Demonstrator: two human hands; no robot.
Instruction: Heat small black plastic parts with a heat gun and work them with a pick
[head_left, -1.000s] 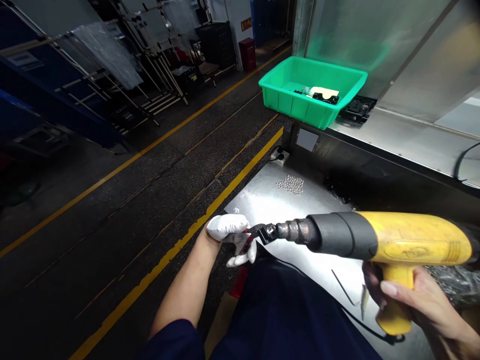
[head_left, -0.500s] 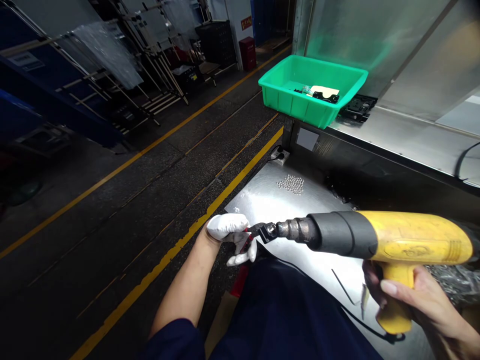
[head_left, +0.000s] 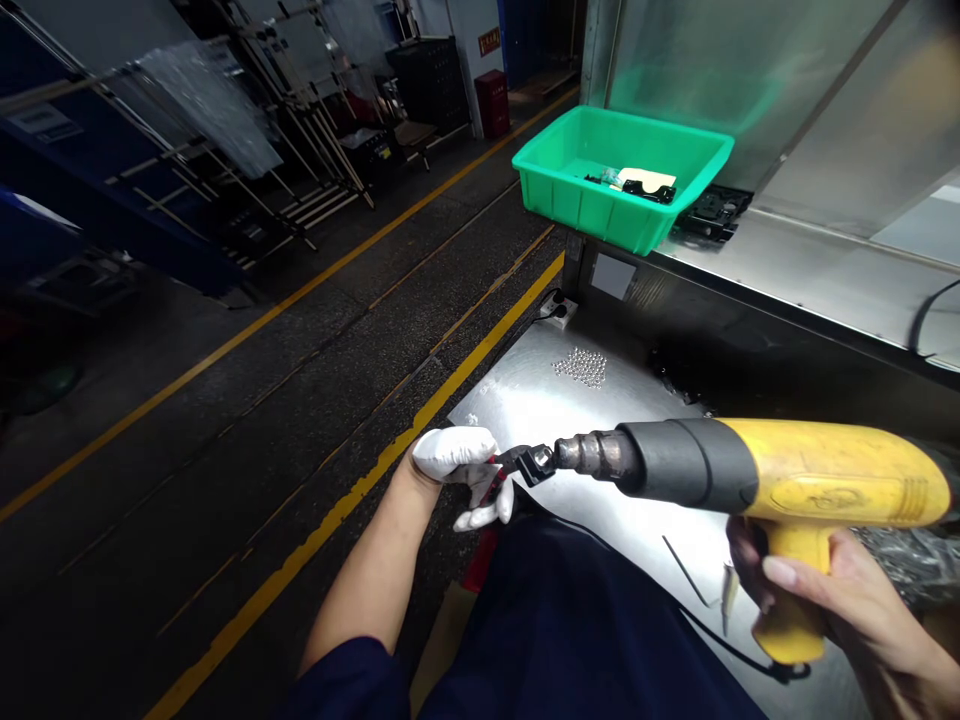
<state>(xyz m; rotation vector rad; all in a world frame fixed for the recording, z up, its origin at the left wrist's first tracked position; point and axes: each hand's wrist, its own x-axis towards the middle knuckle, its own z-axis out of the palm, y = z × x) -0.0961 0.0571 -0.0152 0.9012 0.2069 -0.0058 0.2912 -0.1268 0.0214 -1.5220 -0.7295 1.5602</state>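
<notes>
L hand (head_left: 457, 456), white-gloved, was curled round a red-handled tool (head_left: 511, 461), prob. pliers, whose dark tip pinched a small black part (head_left: 535, 466). R hand (head_left: 859, 582), no glove, was wrapped round the grip of a yellow/blk heat gun (head_left: 847, 470). Vs. approx. 1/2 s earlier: gun had slid v. slightly toward 3 o'clock, leaving its nozzle just beside the part w/ a thin gap; L hand, tool & part looked abt. the same. Whole bkgd sat a touch toward 9 o'clock.

Gun's long axis ran approx. 9-to-3 o'clock, nozzle pointing to 9 at the part, grip hanging toward 6. Tool's axis ran approx. 8 to 2, tip at the 2 end. Part was tilted, shiny metal bit uppermost; too small to tell its long axis.

Further out, from the part: silver balls (head_left: 581, 368) lay at 1 o'clock on the metal bench (head_left: 504, 405); hex key (head_left: 684, 572) at 4, same bench; green bin (head_left: 592, 215), w/ black pcs inside, at 1, well apart, on a raised metal ledge (head_left: 806, 285).
</notes>
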